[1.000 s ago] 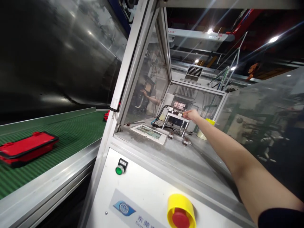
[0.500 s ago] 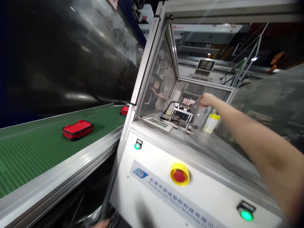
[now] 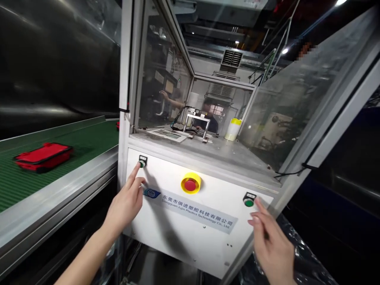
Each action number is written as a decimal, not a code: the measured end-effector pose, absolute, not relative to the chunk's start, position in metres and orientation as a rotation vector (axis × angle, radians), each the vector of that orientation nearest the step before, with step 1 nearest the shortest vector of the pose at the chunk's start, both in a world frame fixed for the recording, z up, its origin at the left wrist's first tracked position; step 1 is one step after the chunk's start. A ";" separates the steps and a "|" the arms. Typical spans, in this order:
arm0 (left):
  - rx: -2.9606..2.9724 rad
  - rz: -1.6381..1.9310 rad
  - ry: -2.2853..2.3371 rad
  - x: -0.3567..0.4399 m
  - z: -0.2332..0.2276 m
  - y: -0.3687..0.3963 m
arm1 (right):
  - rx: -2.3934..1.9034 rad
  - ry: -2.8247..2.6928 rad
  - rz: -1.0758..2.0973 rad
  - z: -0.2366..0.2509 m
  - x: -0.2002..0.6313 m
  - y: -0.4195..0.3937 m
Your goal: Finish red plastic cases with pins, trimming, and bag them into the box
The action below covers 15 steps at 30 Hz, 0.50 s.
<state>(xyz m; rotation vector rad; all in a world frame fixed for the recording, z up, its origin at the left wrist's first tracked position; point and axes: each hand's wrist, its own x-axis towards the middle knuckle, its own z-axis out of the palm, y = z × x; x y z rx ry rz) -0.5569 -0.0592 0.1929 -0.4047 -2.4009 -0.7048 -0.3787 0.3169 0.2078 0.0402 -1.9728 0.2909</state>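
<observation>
On the machine's white front panel (image 3: 166,233), my left hand (image 3: 126,204) stretches its index finger onto the left green push button (image 3: 142,162). The other fingers of that hand are partly curled and hold nothing. My right hand (image 3: 271,241) is at the panel's right side. Its index finger points up at the edge of the right green push button (image 3: 249,202), and I cannot tell if it touches. No object shows in this hand. Between the two buttons sits a red emergency stop (image 3: 190,185) in a yellow ring.
Left, a green conveyor belt (image 3: 89,136) carries a red case (image 3: 44,156) with black edges. Inside the clear-walled enclosure stand a metal fixture (image 3: 197,118), a sheet (image 3: 168,135) and a yellow-topped white container (image 3: 233,130). A person's shape and arm show through or in the panes.
My right hand has come out of the enclosure down to the right button, and my left hand has risen to the left one. Both button lights have gone from bright to dark green.
</observation>
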 end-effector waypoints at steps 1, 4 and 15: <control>-0.395 -0.686 -2.405 -0.557 0.193 -0.059 | 0.073 -2.019 0.230 0.194 -0.385 0.325; -0.353 -0.644 -2.400 -0.557 0.197 -0.056 | 0.145 -2.011 0.090 0.176 -0.399 0.336; -0.282 -0.408 -2.598 -0.542 0.222 -0.052 | -0.270 -1.875 -0.041 0.162 -0.399 0.314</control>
